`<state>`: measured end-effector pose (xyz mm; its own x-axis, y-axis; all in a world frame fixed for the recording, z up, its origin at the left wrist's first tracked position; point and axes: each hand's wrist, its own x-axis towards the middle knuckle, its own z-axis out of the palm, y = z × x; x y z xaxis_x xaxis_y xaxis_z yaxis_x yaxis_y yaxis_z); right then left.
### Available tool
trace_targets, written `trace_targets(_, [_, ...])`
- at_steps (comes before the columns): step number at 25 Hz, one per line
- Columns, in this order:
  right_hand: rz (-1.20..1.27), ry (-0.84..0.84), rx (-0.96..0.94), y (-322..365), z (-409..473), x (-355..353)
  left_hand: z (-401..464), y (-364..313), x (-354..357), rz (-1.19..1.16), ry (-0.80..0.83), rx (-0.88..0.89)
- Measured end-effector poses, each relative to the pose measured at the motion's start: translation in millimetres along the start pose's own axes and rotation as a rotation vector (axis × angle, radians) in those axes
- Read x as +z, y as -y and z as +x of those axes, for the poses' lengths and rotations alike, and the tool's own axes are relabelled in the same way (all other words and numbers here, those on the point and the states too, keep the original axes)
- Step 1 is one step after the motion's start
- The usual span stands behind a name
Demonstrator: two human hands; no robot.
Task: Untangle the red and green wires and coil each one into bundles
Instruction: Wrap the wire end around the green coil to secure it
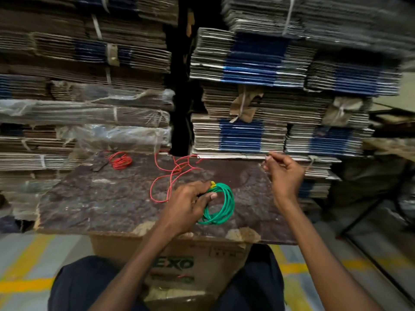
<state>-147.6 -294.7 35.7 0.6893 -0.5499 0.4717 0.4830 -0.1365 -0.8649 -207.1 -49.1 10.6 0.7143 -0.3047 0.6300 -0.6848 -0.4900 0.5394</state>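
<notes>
Wires: green coil (221, 204) lay at the near middle of the counter, held; loose red wire (171, 173) sprawled just behind it toward the far edge; a small red coil (120, 161) sat well apart at the far left.
Backdrop: tied cardboard stacks (247, 131) rose right behind the counter.
Counter: a worn, mottled board (101, 198) rested on a carton (202, 254) between the person's knees.
Step in hand: judged from the layout, the green wire looked fully wound and separated, so the work stood at finishing or securing that bundle; one stretch of red was still uncoiled.
Left hand (190, 205): forearm reached in from the lower middle, palm down; its grip was closed on the left side of the green coil, thumb and fingers pinching the loops together near a small yellow tie (212, 184) at the top.
Right hand (284, 170): raised above the right far edge of the counter, wrist bent, fingers curled with thumb and forefinger pinched; whether anything thin sat in that pinch could not be told.
Next move: probably to set the green bundle down clear of the red, then gather the loose red wire; that would call for finding a free end and drawing the loops out without snagging the crossings.
Risk: the red loops overlapped one another and could knot if pulled hard.
</notes>
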Motion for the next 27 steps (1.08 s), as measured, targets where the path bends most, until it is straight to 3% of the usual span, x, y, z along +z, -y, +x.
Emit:
trace_targets(7, [0.226,0.04,0.367,-14.4,-9.8,13.1,0.8,-3.8,-7.8,-0.014,0.015,-0.019])
trace_targets(12, [0.265,0.101,0.521,-17.2,-35.1,24.1,-1.0,-2.3,-3.4,0.022,0.054,-0.014])
trace_targets(21, [0.294,0.305,0.606,5.2,-66.4,34.3,-6.9,1.6,2.4,-0.002,0.114,-0.058])
trace_targets(27, [0.089,0.418,0.511,17.1,-83.2,29.8,-9.1,0.0,7.5,-0.022,0.093,-0.065])
